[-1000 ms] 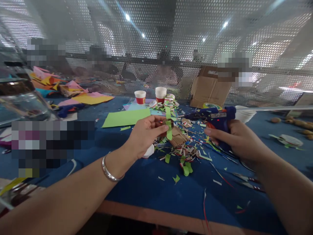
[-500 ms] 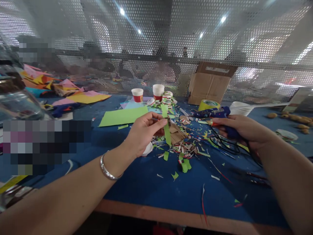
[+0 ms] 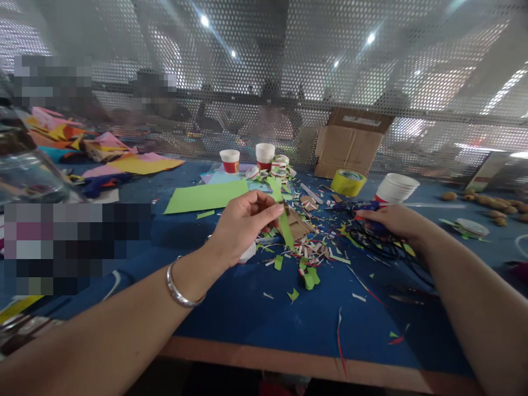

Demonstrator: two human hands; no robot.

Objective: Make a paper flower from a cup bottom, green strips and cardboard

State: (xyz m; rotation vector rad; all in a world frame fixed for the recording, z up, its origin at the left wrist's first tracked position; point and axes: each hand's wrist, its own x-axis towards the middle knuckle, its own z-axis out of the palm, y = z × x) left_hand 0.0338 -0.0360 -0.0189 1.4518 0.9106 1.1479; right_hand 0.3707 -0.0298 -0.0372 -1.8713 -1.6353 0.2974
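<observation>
My left hand (image 3: pixel 251 223), with a silver bangle at the wrist, pinches a narrow green paper strip (image 3: pixel 284 228) between thumb and fingers. Part of a white round piece (image 3: pixel 248 253) shows beneath that palm. To the right, my right hand (image 3: pixel 390 223) is wrapped round a blue glue gun (image 3: pixel 363 205), held low over the table with its nozzle to the left. A black cord (image 3: pixel 381 247) loops under the hand. Between the hands lie a piece of brown cardboard (image 3: pixel 301 224) and many paper scraps (image 3: pixel 317 250). A green paper sheet (image 3: pixel 202 196) rests left of the strip.
White-and-red paper cups (image 3: pixel 230 160) stand at the back, with a stack of cups (image 3: pixel 396 188) on the right. Yellow tape (image 3: pixel 348 182) sits before a cardboard box (image 3: pixel 350 146). Coloured paper (image 3: pixel 140 163) lies at left. A perforated screen (image 3: pixel 247 71) closes off the far side.
My right hand has lowered the glue gun towards the table, so the cup stack behind shows more fully. The left hand still holds the green strip, which leans a little more.
</observation>
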